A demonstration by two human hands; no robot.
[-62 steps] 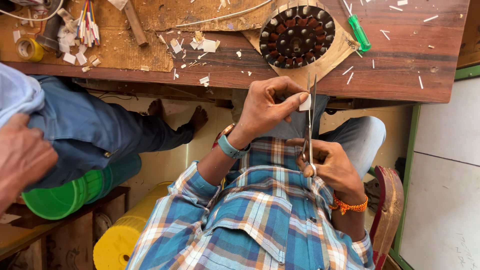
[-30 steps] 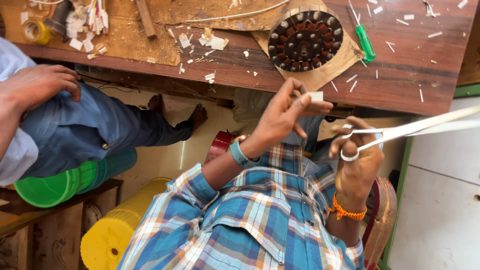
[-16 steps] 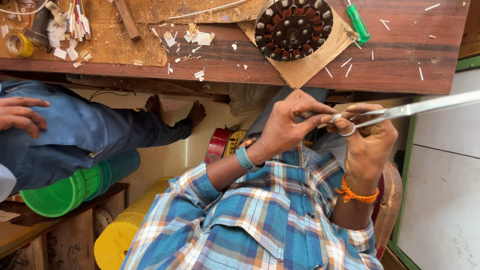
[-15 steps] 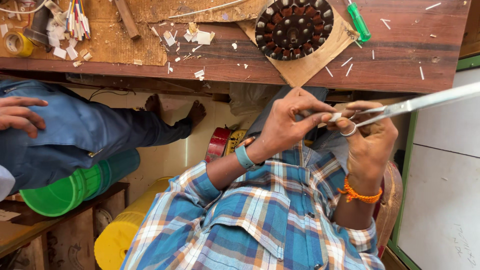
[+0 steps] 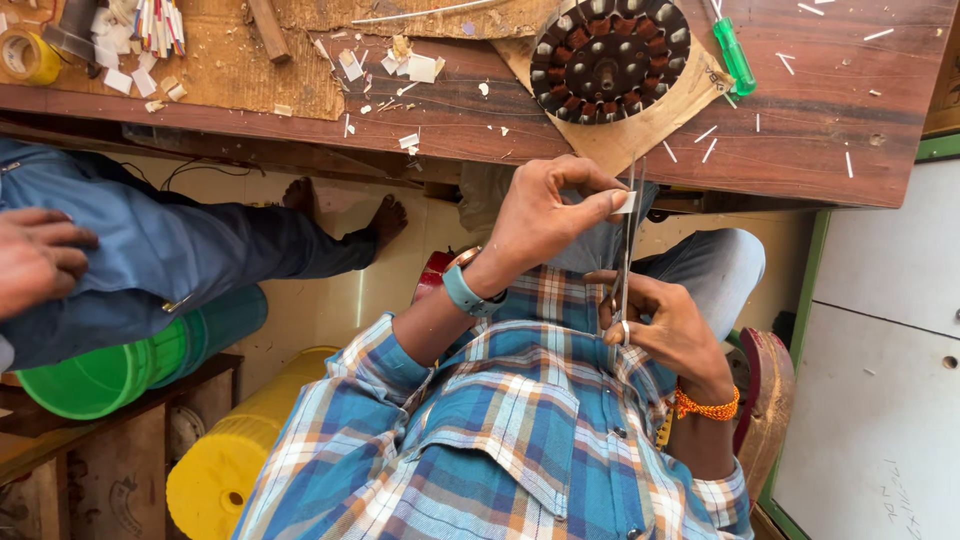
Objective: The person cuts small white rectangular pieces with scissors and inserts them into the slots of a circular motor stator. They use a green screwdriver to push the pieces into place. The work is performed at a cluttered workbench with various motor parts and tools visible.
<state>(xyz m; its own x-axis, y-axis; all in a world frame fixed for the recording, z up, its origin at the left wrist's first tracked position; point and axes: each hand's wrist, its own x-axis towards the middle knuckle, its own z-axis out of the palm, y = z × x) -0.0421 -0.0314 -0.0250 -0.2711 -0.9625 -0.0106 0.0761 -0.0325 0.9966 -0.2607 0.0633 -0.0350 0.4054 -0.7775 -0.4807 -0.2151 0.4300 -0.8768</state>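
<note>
My left hand [image 5: 545,215], with a teal band at the wrist, pinches a small white paper slip [image 5: 625,203] between thumb and fingertips in front of my checked shirt. My right hand [image 5: 665,325], wearing an orange bracelet, has its fingers in the handles of steel scissors [image 5: 628,240]. The scissors point straight up toward the bench, and their thin blades meet the slip. Both hands hover over my lap, just below the bench edge.
On the wooden bench [image 5: 800,120] a round motor stator [image 5: 608,58] lies on cardboard, with a green screwdriver [image 5: 733,55], paper scraps [image 5: 410,65] and a tape roll [image 5: 25,55]. Another person in blue [image 5: 150,250] sits at the left. A green bucket [image 5: 100,375] and a yellow bucket [image 5: 215,470] stand below.
The scissors have swung from pointing sideways to the right to standing upright at the slip. My right hand has dropped lower, and my left hand still pinches the slip.
</note>
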